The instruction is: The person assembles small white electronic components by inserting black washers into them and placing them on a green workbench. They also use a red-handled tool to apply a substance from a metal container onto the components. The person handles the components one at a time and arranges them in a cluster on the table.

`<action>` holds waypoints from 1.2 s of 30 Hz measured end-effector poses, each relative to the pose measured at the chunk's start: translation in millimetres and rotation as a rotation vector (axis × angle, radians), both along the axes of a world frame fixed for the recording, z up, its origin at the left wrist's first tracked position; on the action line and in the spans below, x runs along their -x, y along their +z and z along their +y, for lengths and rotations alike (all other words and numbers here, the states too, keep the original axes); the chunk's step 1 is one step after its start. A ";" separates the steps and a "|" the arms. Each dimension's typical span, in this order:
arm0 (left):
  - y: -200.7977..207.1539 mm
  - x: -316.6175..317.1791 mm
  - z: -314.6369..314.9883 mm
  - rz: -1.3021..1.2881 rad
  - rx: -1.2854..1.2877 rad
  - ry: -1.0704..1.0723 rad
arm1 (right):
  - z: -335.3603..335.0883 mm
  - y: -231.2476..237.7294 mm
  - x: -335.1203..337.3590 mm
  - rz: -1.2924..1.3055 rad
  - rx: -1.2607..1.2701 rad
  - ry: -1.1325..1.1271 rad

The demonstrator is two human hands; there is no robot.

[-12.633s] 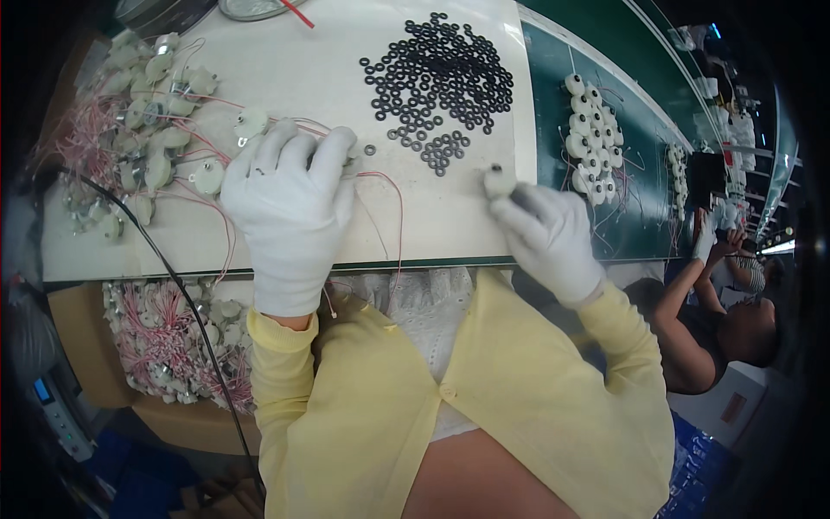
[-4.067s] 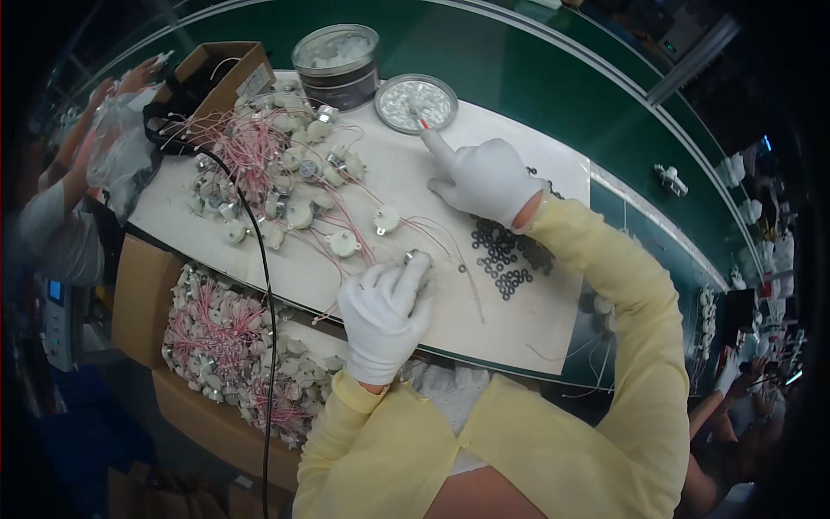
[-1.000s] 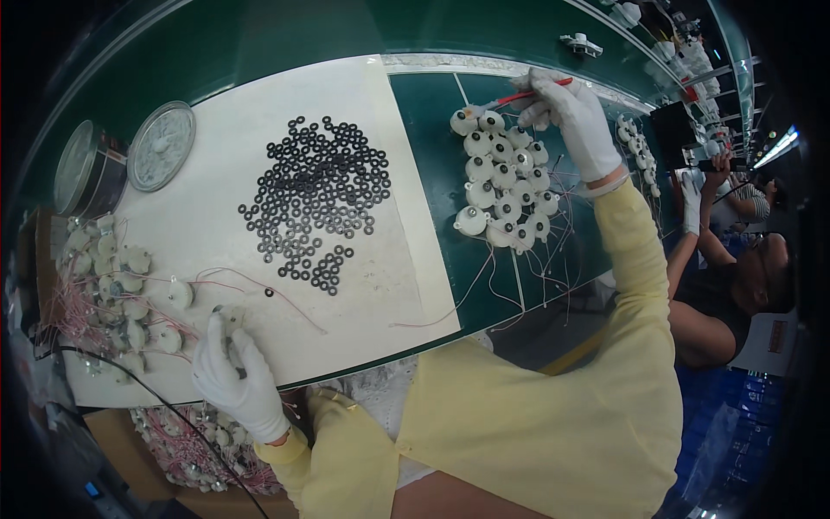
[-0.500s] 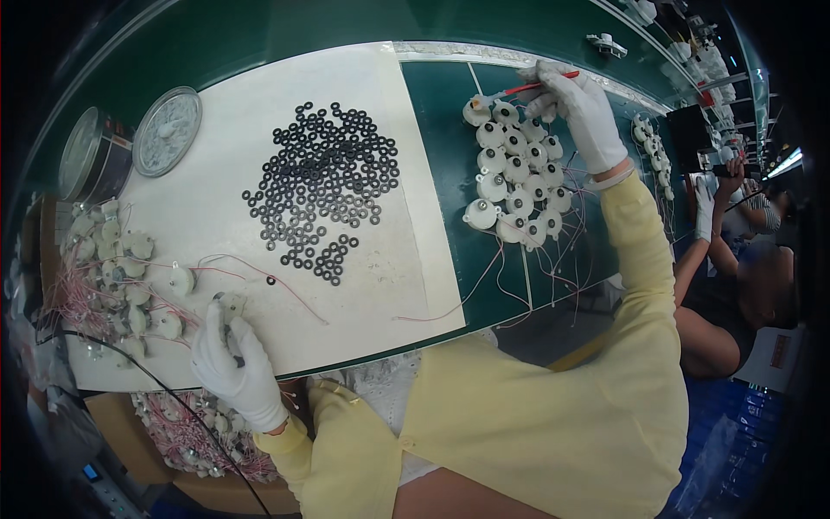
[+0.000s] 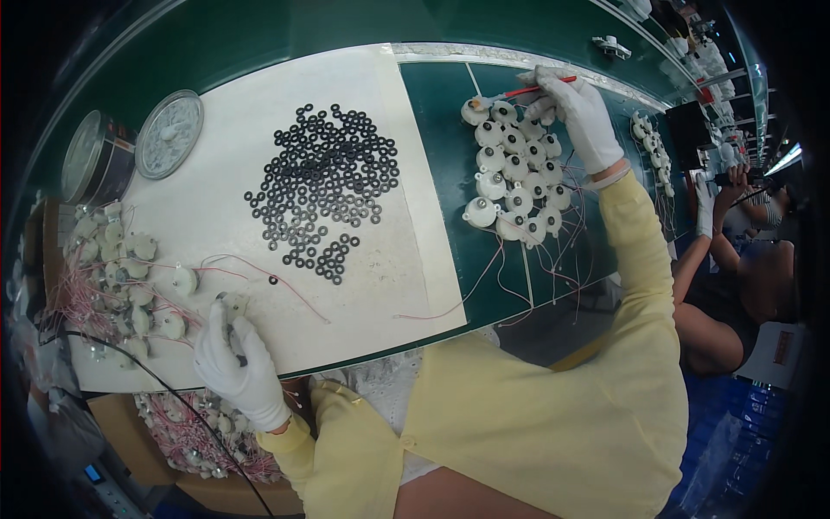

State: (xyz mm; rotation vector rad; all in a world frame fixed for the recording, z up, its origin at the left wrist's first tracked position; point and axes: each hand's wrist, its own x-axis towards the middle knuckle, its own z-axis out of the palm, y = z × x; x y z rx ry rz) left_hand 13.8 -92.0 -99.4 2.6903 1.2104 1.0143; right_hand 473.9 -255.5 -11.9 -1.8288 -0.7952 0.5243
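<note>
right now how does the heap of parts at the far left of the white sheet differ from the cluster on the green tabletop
The heap is jumbled, its parts facing various ways; the cluster is packed in rough rows.
Most parts in the cluster show dark centres; none are discernible in the heap.
The heap lies on the white sheet, the cluster on the green tabletop.
Both have whitish, rounded parts.

Looks like matt cloth over left hand [image 5: 238,363] and right hand [image 5: 584,125]; smooth plastic on brush handle [image 5: 521,90]; low-gloss plastic on motor housings [image 5: 510,160]; matt rubber on rings [image 5: 324,177]; smooth desk [image 5: 437,104]; plain matt cardboard box [image 5: 125,432].
</note>
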 end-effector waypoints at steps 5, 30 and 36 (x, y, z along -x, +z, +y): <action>-1.7 0.3 0.8 -0.004 -0.011 -0.005 | -15.4 -1.7 -15.2 0.022 -0.017 -0.012; -1.6 -1.5 1.5 0.000 -0.050 -0.013 | -43.3 -9.1 -12.2 0.031 -0.045 -0.119; -1.5 -0.4 1.0 0.000 -0.050 -0.012 | -42.6 -3.6 -3.6 0.088 -0.130 -0.077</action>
